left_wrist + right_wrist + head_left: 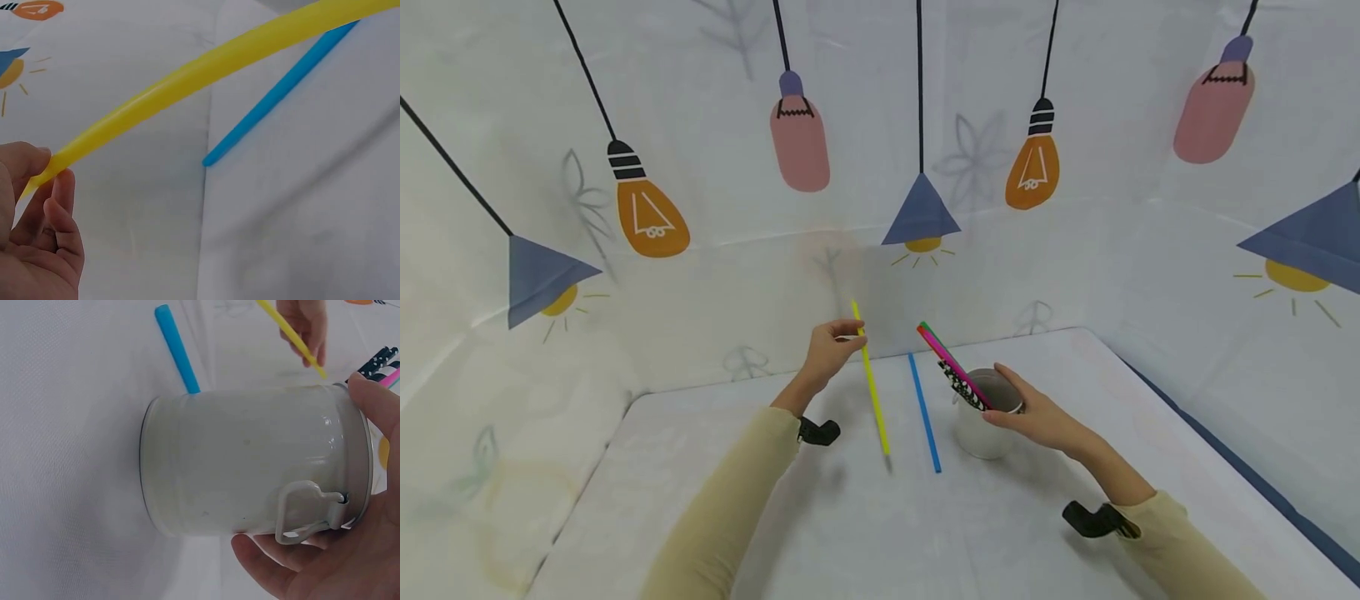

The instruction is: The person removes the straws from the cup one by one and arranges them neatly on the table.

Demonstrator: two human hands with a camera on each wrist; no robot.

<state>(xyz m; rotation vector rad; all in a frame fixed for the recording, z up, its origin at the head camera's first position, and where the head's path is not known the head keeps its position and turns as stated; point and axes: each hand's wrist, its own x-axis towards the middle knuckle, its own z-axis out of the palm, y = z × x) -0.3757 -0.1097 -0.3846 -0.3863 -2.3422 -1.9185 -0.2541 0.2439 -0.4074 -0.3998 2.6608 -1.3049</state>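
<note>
Near its upper end, a long yellow straw (pixel 874 400) is pinched between the thumb and fingers of my left hand (pixel 831 350). It slants down over the table, its lower end close to the surface. My right hand (pixel 1037 412) grips the white metal pail (pixel 985 437) around its rim, thumb on the near side. A small wire handle (pixel 290 512) shows on the pail's side in the right wrist view. Pink (pixel 951 358) and black-and-white patterned straws (pixel 958 385) lean out of the pail to the left, with green and red ends behind. A blue straw (pixel 925 412) lies between the hands.
A white cloth covers the table (pixel 865 533). White sheets with printed lamps and bulbs (pixel 655 217) hang behind and at both sides. The table's back edge runs just beyond the blue straw. A dark blue strip (pixel 1225 475) borders the right side.
</note>
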